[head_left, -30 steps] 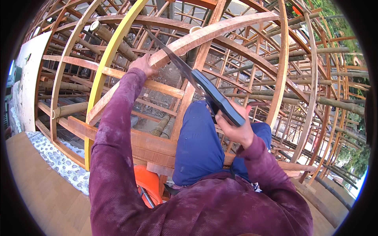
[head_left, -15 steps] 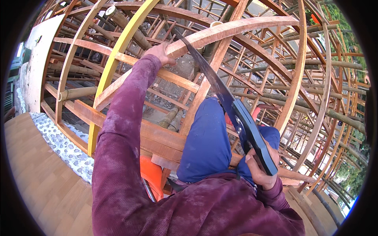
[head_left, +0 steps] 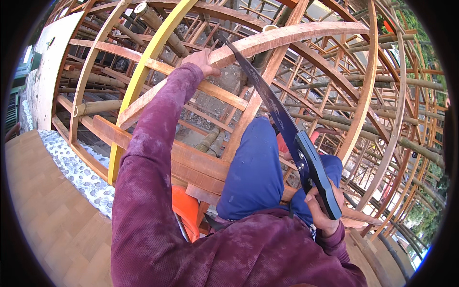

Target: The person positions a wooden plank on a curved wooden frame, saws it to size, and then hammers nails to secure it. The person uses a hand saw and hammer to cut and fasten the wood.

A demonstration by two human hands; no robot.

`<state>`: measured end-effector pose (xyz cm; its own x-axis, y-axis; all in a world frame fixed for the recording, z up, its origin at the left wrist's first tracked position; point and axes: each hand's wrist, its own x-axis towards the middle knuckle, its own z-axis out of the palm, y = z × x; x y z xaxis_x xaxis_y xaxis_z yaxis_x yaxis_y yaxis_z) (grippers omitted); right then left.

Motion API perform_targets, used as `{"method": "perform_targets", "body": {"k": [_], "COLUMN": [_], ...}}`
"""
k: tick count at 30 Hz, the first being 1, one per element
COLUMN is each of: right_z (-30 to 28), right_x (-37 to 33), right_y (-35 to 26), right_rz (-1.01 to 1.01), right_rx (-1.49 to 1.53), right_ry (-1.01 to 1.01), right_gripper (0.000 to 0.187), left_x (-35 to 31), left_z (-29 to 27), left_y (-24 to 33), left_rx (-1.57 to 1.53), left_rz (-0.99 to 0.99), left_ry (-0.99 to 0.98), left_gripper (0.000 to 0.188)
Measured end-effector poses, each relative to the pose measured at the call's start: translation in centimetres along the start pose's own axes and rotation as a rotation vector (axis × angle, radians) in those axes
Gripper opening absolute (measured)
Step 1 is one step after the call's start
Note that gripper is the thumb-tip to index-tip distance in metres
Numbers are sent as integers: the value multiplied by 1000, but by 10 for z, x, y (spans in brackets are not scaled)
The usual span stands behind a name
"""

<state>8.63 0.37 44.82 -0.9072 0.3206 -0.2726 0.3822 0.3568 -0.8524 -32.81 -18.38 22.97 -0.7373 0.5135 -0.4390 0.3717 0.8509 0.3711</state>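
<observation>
Black long-bladed saw fills right hand; left hand grips rough wooden beam.

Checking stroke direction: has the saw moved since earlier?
Yes: the saw drew back toward the torso, its handle farther from the curved beam at its blade.

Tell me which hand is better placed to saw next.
Right, probably: the right hand grips the dark-handled metal handsaw, its blade crossing the curved reddish-brown wooden beam; the left hand is holding that beam.
</observation>
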Motion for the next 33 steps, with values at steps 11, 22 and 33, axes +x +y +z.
{"method": "perform_targets", "body": {"k": [11,22,33], "right_z": [106,115,122], "right_x": [196,210,260], "right_y": [55,9,4], "right_rz": [-282,-452,-392], "right_rx": [151,109,111], "right_ry": [47,64,-39], "right_gripper": [57,55,53], "left_x": [-12,-37,-19], "left_z": [-6,-43,-45], "left_y": [7,-11,-45], "left_rx": [-14,16,-119], "left_rz": [-65,-105,-155], "left_ry": [-11,198,225], "left_gripper": [87,82,90]}}
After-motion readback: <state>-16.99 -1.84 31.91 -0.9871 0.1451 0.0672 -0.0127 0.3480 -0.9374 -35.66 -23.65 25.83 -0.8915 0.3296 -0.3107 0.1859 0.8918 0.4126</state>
